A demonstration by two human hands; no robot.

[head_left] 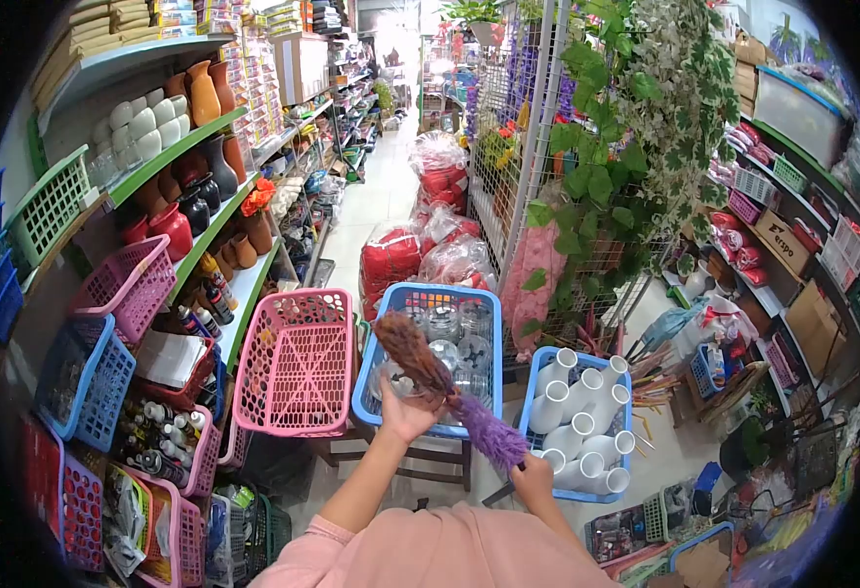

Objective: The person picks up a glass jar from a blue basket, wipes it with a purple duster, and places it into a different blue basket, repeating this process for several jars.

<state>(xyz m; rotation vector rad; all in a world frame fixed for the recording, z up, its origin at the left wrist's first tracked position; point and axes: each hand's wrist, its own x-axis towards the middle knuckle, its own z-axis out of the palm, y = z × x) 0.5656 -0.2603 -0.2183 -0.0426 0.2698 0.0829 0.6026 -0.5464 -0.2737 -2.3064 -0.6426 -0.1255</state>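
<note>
My right hand [532, 480] is closed round the lower end of a duster with purple fluff and a brown head [412, 351]. The duster slants up to the left over a blue basket [496, 343] of clear glassware [471, 351]. My left hand [408, 410] is at the basket's near left part, fingers curled round what looks like a clear glass piece [393, 378]. Partly covering that glass, the duster's brown head lies across the left hand.
Beside the blue basket on the left sits a pink basket [349, 365]. White vases [587, 405] fill another blue basket at right. Shelves of pots [170, 231] line the left side. Red plastic-wrapped bundles [391, 253] stand ahead, near a wire rack with hanging leaves [591, 181].
</note>
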